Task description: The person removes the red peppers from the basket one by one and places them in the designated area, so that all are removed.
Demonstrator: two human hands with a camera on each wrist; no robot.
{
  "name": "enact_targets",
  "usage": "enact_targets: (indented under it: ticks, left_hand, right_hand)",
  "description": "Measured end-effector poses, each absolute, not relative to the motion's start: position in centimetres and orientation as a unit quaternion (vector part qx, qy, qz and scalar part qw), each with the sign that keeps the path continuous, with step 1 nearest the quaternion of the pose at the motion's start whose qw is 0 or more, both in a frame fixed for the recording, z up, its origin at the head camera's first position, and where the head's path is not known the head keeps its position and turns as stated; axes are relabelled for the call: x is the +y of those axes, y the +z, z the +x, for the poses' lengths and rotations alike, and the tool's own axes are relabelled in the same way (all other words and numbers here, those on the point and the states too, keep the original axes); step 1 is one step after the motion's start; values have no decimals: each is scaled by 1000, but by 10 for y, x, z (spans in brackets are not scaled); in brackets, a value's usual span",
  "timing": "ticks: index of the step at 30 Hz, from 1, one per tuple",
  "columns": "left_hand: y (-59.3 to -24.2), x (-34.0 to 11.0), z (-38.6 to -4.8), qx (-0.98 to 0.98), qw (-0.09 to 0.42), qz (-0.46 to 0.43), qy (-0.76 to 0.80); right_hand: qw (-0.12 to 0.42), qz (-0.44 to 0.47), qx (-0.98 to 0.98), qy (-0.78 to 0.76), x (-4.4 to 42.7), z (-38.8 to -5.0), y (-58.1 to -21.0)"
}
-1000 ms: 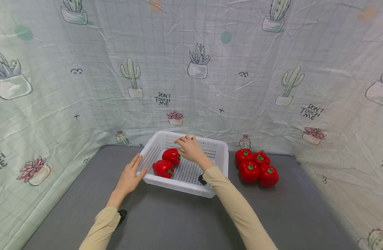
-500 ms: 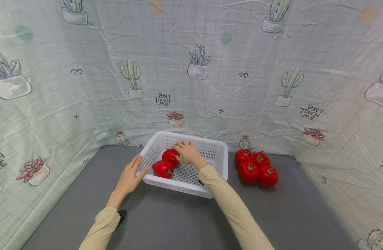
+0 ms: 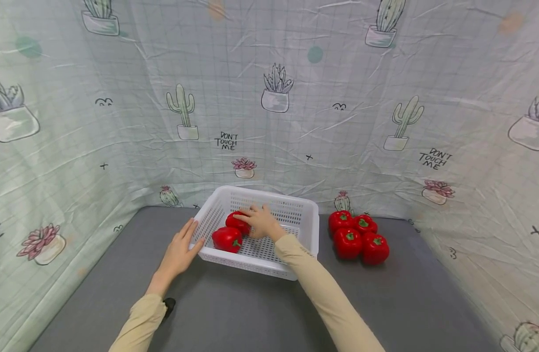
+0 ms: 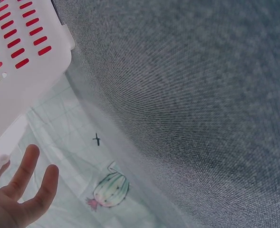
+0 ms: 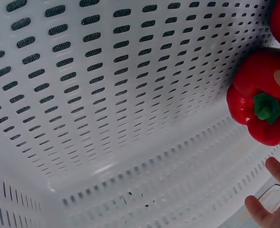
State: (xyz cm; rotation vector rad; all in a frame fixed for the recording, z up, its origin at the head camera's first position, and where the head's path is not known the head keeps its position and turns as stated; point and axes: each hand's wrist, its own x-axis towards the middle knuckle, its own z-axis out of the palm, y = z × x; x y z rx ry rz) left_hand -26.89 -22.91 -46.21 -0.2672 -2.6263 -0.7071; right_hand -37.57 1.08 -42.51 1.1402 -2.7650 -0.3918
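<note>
The right hand (image 3: 262, 223) has come down leftward, its fingers (image 3: 244, 217) now over the farther red pepper (image 3: 237, 226) in the basket (image 3: 252, 264).

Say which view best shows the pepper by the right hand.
The right wrist view: the pepper appears large, its green stem showing. The head view shows it smaller, partly behind the right hand. Left wrist: only red through the slotted basket, unclear which pepper.

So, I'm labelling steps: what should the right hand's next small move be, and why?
Probably have the right hand curl round the farther glossy red, lobed bell pepper inside the white rectangular, perforated plastic basket: fingers reach it but look spread, while the left hand rests against the basket's rim.
</note>
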Motion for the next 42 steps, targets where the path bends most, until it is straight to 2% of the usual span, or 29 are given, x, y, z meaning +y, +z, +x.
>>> enact_targets:
  ticks: [17,32,42]
  left_hand:
    - [-461,-228,-267,-945,192,-87,-252]
    - [-460,-228,-267,-943,195,-91,-255]
    - [-461,-227,-267,-945,193,-88,-250]
  right_hand:
    - [60,359,-916,-171,5,-373,-428]
    - [93,367,-908,-181,5,-373,-430]
    - [60,361,-922,-128,6,-372,-428]
